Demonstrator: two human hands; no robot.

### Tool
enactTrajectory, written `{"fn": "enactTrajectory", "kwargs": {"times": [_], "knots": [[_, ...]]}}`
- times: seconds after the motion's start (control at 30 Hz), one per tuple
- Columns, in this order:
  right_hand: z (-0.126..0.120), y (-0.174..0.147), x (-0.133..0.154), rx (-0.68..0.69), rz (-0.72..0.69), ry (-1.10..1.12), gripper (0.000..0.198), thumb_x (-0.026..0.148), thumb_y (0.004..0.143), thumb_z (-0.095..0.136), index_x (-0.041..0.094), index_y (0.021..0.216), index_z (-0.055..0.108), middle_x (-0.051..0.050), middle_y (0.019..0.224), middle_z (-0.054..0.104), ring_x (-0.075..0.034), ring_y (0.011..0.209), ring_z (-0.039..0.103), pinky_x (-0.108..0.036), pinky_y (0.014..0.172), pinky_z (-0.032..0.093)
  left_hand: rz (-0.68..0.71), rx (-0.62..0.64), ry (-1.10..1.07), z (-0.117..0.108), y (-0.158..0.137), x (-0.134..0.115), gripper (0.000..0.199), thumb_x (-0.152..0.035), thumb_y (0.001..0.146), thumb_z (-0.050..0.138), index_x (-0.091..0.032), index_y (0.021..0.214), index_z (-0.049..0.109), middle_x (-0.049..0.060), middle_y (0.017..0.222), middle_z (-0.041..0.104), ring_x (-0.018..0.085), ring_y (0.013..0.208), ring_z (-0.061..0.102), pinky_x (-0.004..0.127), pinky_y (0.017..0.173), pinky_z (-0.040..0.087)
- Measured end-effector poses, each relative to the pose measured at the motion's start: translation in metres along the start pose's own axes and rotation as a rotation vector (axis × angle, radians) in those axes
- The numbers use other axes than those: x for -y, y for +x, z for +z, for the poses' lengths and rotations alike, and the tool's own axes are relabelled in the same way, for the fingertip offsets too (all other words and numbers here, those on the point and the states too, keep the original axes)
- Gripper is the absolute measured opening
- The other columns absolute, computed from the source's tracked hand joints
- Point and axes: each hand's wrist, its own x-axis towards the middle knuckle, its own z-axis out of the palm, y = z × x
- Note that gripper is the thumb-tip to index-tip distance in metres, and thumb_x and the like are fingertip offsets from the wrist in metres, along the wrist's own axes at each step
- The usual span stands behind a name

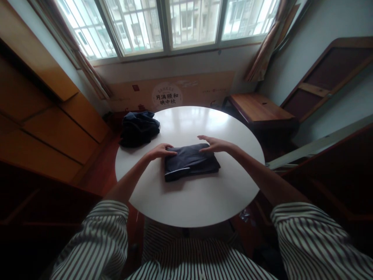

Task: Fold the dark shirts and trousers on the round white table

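Observation:
A dark grey folded garment (190, 159) lies on the white oval table (186, 206), with a pale stripe along its near left part. My left hand (160, 151) rests at its far left corner; the thumb lies stretched over the cloth and the fingers extend along the far edge. Over the far right part of the garment is my right hand (215, 144), thumb touching or just above the cloth and the other fingers spread apart from it. Neither hand visibly grips the fabric. A crumpled dark garment (139, 128) sits at the table's far left edge.
A wooden side table (260, 107) stands beyond on the right, near a wood-framed panel (329, 77) against the wall. Wooden cabinets (52, 128) line the left. Behind the table are a printed banner (201, 87) and a barred window (192, 23) with curtains.

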Motion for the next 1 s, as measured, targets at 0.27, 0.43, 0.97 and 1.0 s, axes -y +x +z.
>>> {"fn": "enactTrajectory", "kwargs": {"times": [0.27,0.43,0.97,1.0], "knots": [[-0.038,0.003,0.035,-0.061,-0.207,-0.24,0.028,0.018,0.076,0.069,0.014,0.103,0.069,-0.009,0.103,0.065,-0.023,0.091,0.06,-0.032,0.078,0.048,0.322,-0.141,0.107,-0.02,-0.013,-0.039,0.038,-0.044,0.07,0.077,-0.014,0.092,0.068,0.0,0.075,0.066,0.013,0.065,0.058,0.022,0.057,0.045],[-0.028,-0.031,0.057,-0.505,-0.33,-0.59,0.034,0.015,0.093,0.048,0.015,0.124,0.06,-0.015,0.111,0.06,-0.029,0.103,0.049,-0.041,0.086,0.039,0.693,-0.608,0.373,-0.021,-0.05,-0.053,0.015,-0.027,0.087,0.066,-0.018,0.099,0.07,0.005,0.093,0.069,0.017,0.086,0.063,0.031,0.082,0.052],[0.052,-0.036,0.078,-0.315,-0.371,-0.386,0.044,0.03,0.104,0.029,0.013,0.13,0.061,-0.015,0.126,0.063,-0.026,0.117,0.056,-0.042,0.104,0.04,0.531,-0.299,0.554,0.051,-0.062,-0.027,0.04,-0.028,0.104,0.033,-0.011,0.121,0.064,0.016,0.126,0.065,0.023,0.12,0.06,0.04,0.104,0.047],[0.058,-0.027,0.079,-0.291,-0.303,-0.393,0.046,0.031,0.104,0.029,0.014,0.138,0.055,-0.015,0.137,0.058,-0.028,0.126,0.051,-0.044,0.108,0.037,0.454,-0.27,0.601,0.052,-0.052,-0.029,0.043,-0.031,0.104,0.032,-0.011,0.131,0.059,0.018,0.135,0.06,0.025,0.129,0.054,0.043,0.11,0.042]]}}
